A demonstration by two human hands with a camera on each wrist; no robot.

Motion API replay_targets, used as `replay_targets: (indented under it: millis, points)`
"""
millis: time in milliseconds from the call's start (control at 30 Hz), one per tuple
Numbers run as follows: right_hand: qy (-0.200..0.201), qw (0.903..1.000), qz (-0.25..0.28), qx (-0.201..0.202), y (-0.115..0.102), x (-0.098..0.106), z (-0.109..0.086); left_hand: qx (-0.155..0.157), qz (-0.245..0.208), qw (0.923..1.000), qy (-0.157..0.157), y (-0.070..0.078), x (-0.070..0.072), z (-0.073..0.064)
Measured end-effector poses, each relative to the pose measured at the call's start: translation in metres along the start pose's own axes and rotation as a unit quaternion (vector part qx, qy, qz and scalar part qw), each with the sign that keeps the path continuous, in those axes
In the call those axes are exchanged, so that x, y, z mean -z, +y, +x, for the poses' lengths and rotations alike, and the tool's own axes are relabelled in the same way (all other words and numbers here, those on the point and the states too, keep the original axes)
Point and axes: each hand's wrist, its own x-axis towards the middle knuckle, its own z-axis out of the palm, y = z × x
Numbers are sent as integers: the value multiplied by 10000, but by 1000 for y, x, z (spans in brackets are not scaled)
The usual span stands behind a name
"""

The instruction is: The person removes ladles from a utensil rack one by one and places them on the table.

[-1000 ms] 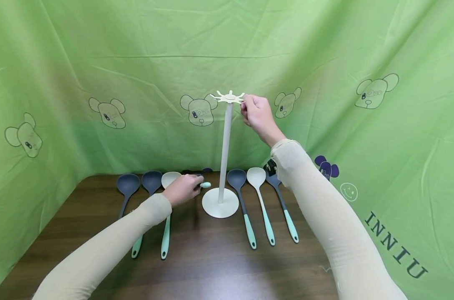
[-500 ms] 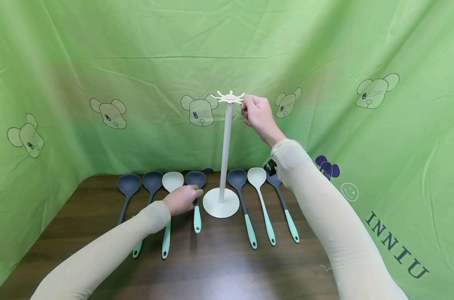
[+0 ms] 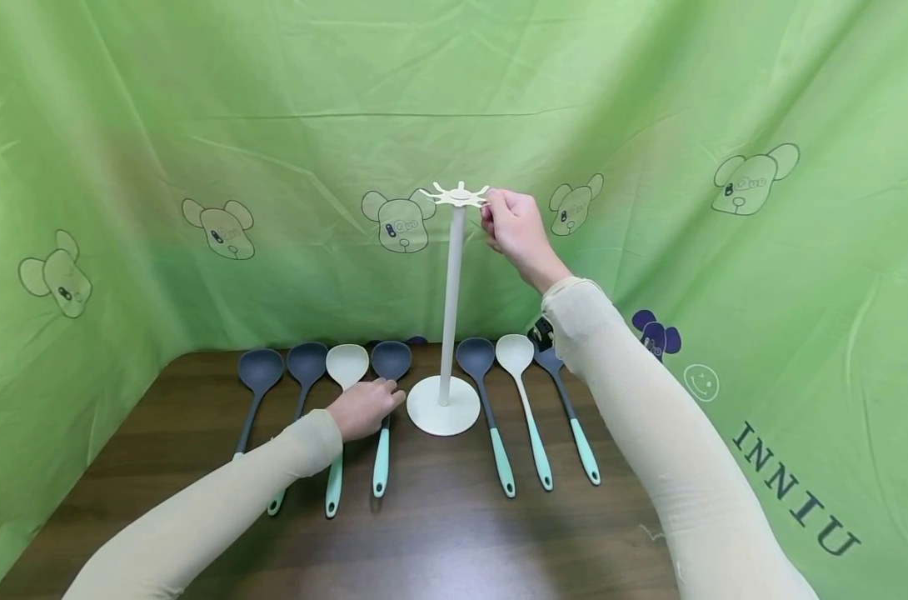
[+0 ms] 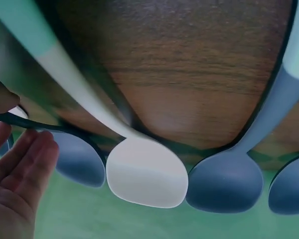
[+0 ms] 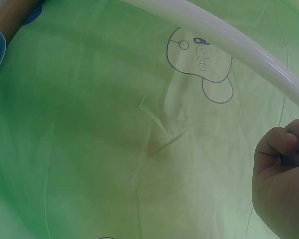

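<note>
My left hand (image 3: pixel 364 410) is over the neck of a dark blue ladle (image 3: pixel 391 358) with a mint handle, which lies on the table left of the stand. In the left wrist view its fingers (image 4: pixel 37 159) are nearly straight, and the ladle's dark neck passes between thumb and fingers. High up, my right hand (image 3: pixel 520 233) pinches a hook at the top of a white utensil stand (image 3: pixel 451 308); the hook's tip is hidden by the fingers. The right wrist view shows that curled hand (image 5: pixel 286 179) beside the stand's white pole (image 5: pixel 214 27).
Left of the hand lie a white ladle (image 3: pixel 346 364) and two dark blue ones (image 3: pixel 306 362). To the stand's right are a dark ladle (image 3: pixel 476 357), a white ladle (image 3: pixel 515 354) and another dark utensil (image 3: pixel 562 387). A green curtain (image 3: pixel 311 167) encloses the wooden table (image 3: pixel 424 517).
The dark ladle's handle, first pointing toward the camera, has come down flat on the table and swung slightly left. My left hand has lowered slightly toward me. The right hand stays on the stand.
</note>
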Motion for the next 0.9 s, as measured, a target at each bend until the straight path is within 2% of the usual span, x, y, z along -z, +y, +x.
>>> replay_targets:
  millis: [167,400,633,767,900]
  points:
    - [11,10000,-29,-14,0,-1,0,-17,222,9997,-49,4,-3,-4]
    - [0,10000,6,-35,-2,-1,-1,276,163,9992,-239,7,-4,-3]
    - [-19,10000,37,-82,-1,0,0,412,121,9986,-301,6,-1,-5]
    - [-14,9996,-225,-143,4,5,-3,739,-217,9968,-209,2,6,-3]
    - [-121,9965,-804,-169,19,15,-13,1292,-846,9880,-7,-3,23,3]
